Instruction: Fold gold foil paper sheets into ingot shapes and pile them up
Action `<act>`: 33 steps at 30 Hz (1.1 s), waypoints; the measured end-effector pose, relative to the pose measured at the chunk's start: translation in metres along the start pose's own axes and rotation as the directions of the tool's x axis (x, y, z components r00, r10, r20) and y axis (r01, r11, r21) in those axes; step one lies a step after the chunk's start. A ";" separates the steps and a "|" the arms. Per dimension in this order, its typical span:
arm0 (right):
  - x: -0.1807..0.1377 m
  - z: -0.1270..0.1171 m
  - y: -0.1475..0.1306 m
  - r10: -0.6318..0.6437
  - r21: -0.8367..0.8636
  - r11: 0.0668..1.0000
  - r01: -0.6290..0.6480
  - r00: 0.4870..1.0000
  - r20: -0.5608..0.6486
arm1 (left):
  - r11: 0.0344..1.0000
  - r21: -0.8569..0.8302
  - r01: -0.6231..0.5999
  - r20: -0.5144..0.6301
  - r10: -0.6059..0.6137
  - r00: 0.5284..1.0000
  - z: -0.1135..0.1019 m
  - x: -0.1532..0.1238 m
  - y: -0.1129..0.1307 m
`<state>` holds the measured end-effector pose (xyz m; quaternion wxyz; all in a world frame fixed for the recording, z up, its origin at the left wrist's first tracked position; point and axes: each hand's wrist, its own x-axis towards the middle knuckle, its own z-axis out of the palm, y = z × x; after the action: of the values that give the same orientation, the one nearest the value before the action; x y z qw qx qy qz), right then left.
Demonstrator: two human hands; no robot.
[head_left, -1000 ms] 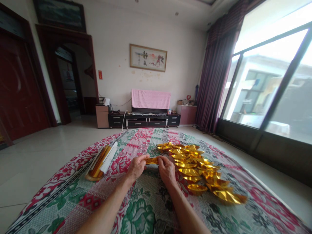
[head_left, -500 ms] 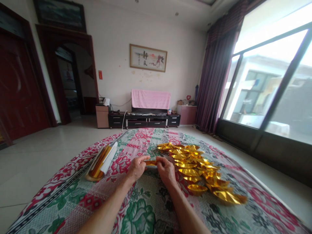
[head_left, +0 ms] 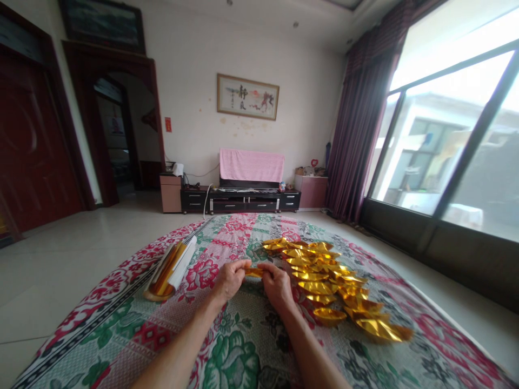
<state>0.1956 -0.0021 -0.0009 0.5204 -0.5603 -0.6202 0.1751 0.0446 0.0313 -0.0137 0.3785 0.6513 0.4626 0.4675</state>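
Observation:
Between my two hands is a small strip of folded gold foil paper (head_left: 254, 272), held level above the cloth. My left hand (head_left: 232, 279) pinches its left end with thumb and forefinger. At the other end, the fingers of my right hand (head_left: 276, 283) are closed on it too. The fingers cover most of the paper. Just right of my right hand lie several folded gold paper ingots (head_left: 314, 288), boat-shaped and shiny, in overlapping rows. To the left of my left hand sits a curled stack of gold and white paper sheets (head_left: 172, 268).
A floral cloth (head_left: 231, 356) in red, green and white spreads under everything, its curved edge near the tiled floor. Beyond stands a low black cabinet (head_left: 230, 206) with a pink cloth (head_left: 252, 165) over something on top. Purple curtains (head_left: 352, 135) and a large window are at the right.
Both hands keep hold of the gold paper in nearly the same place. My right thumb and forefinger have shifted slightly along it. The camera view has moved a little.

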 end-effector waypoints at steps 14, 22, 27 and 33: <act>-0.001 -0.004 -0.003 -0.012 -0.019 1.000 0.014 0.998 0.066 | 0.999 -0.042 0.032 0.007 -0.031 0.999 0.000 0.001 -0.003; 0.000 -0.001 0.001 0.028 0.000 1.000 -0.028 0.999 0.043 | 0.994 -0.069 0.080 -0.005 -0.080 0.997 0.003 0.001 -0.003; 0.000 -0.001 0.003 0.050 0.011 0.999 -0.051 0.998 0.036 | 0.988 -0.105 0.112 0.006 -0.112 0.994 0.005 0.000 0.002; 0.000 -0.001 0.002 0.040 0.062 0.997 -0.043 0.998 0.046 | 0.988 -0.127 0.089 -0.016 -0.092 0.996 0.004 0.000 0.002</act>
<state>0.1976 -0.0025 -0.0017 0.5201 -0.5525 -0.6139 0.2177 0.0486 0.0305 -0.0131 0.4347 0.5992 0.4653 0.4852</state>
